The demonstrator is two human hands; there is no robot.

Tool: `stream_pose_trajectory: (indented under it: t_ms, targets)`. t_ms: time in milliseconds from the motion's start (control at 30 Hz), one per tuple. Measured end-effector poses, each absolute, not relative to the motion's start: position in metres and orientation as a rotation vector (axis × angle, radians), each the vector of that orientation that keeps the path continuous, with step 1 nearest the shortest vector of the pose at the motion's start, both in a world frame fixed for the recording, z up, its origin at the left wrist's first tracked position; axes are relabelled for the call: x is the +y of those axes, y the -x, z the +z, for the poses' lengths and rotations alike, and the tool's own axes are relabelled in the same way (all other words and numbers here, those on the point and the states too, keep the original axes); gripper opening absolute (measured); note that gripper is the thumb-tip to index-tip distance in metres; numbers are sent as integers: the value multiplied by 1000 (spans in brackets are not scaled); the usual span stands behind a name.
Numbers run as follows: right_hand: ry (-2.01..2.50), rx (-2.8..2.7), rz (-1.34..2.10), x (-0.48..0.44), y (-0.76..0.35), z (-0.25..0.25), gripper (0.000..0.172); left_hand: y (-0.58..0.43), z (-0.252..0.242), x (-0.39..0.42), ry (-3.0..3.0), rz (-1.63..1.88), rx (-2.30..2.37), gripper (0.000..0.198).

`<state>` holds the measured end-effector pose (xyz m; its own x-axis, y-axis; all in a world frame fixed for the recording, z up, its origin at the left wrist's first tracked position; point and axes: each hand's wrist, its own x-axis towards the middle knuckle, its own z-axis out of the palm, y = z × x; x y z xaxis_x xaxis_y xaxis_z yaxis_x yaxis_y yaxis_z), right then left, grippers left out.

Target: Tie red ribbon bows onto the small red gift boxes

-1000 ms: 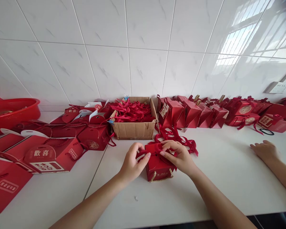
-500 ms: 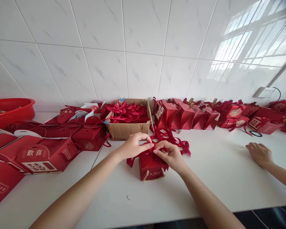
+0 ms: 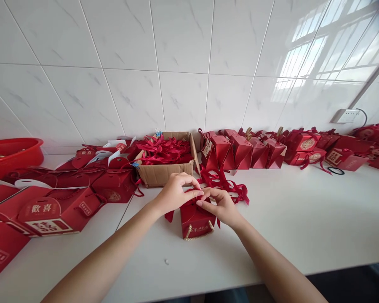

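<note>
A small red gift box point(image 3: 197, 221) with a twisted gold cord handle on its front stands on the white table. Both hands meet over its top. My left hand point(image 3: 180, 191) pinches red ribbon point(image 3: 169, 215) there, thumb against fingers. From the right, my right hand point(image 3: 219, 206) grips the same ribbon, its fingers curled close to the left fingertips. The ribbon's knot or loop is mostly hidden by the fingers, and ribbon ends hang at the box's sides. Just behind lie loose red ribbons point(image 3: 222, 182).
Behind the hands, a cardboard box point(image 3: 159, 174) holds many red ribbons. Red gift boxes crowd the left point(image 3: 55, 210), and several more line the wall at right point(image 3: 240, 149). A red basin point(image 3: 28, 153) is far left. A black ring point(image 3: 336, 171) lies at right.
Another person's hand at the right has gone from view. The view has shifted slightly. My hands stay together on the ribbon, the right fingers a little closer in.
</note>
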<state>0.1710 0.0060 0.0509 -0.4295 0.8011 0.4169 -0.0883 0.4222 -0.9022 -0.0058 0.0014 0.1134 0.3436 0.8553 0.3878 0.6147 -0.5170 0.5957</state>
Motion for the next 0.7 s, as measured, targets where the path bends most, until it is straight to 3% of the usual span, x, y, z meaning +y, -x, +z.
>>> stream_pose_trajectory:
  t_ms: [433, 700]
  targets:
    - [727, -1722, 1208, 8, -169, 50, 23, 10, 113, 0, -2215, 991, 1397, 15]
    - [569, -1529, 1313, 4, -176, 60, 24, 10, 104, -9, -1921, 945, 1041, 25]
